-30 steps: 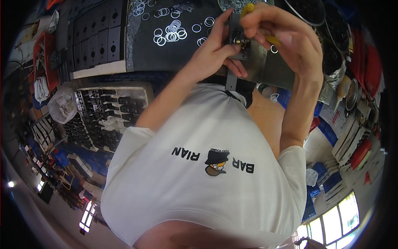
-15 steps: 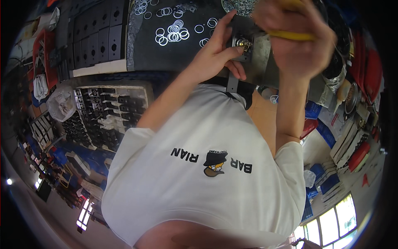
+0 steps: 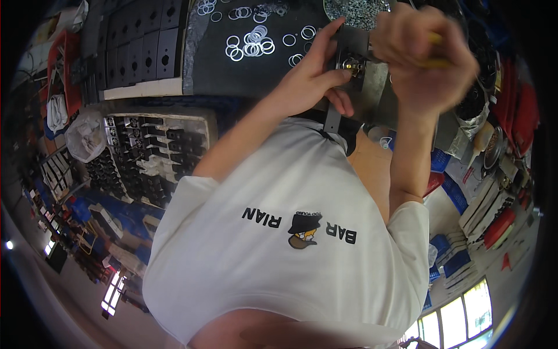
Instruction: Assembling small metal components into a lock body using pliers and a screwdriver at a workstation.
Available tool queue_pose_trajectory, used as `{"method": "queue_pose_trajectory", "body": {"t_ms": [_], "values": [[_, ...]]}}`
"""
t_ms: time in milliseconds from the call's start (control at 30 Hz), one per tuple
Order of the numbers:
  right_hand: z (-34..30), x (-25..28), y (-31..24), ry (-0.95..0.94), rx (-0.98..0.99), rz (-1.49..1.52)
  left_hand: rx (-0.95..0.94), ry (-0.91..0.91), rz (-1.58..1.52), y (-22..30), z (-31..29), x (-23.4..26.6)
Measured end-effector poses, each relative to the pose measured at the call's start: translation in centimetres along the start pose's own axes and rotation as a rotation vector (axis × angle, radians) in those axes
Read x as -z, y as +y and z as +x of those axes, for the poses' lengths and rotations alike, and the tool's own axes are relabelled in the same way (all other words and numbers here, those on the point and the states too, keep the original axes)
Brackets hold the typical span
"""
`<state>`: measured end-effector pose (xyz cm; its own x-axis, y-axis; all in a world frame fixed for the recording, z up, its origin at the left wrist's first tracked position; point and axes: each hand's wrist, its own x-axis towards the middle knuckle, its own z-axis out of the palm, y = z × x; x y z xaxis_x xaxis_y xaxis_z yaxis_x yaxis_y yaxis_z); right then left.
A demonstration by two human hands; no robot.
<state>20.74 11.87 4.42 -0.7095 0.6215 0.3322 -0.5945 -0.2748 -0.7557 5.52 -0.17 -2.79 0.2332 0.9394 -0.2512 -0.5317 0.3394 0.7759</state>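
Observation:
My left hand (image 3: 314, 81) grips a dark flat metal plate (image 3: 352, 42) at the bench edge, thumb pressed beside a small brass-coloured fitting (image 3: 352, 66) on it. The index finger stretches along the plate's left side, and the other fingers curl below. Just to the right, my right hand (image 3: 427, 64) is raised and smeared by motion. It is closed around a yellow-handled tool (image 3: 437, 63), whose working end is hidden; its exact kind cannot be made out. A dark metal strip (image 3: 332, 119) sticks out below my left hand toward my shirt.
Several loose silvery rings (image 3: 256, 43) lie on the dark bench top (image 3: 209, 78). A bowl of small metal parts (image 3: 354, 13) stands at the back. Dark plates with holes (image 3: 142, 58) are lined up on the left. Nearer, a tray (image 3: 209, 131) carries rows of black parts, beside a plastic bag (image 3: 86, 136).
My right hand has shifted slightly right and turned, so less of the yellow handles shows. My left hand keeps its hold on the plate; the whole view has shifted a little.

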Motion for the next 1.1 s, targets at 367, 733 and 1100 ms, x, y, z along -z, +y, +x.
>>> {"method": "queue_pose_trajectory", "body": {"t_ms": [367,733,1100], "values": [[-1.8,-0.9,-2.1,0.003,0.221,0.002,-0.026,-0.021,0.021,-0.4,-0.1,0.3],[-2.1,1.0,1.2,0.322,0.078,-0.071,0.007,-0.051,0.030,-0.4,0.2,0.0],[0.5,-1.1,0.5,0.057,0.242,-0.052,-0.016,-0.061,0.034,-0.4,0.2,0.1]]}}
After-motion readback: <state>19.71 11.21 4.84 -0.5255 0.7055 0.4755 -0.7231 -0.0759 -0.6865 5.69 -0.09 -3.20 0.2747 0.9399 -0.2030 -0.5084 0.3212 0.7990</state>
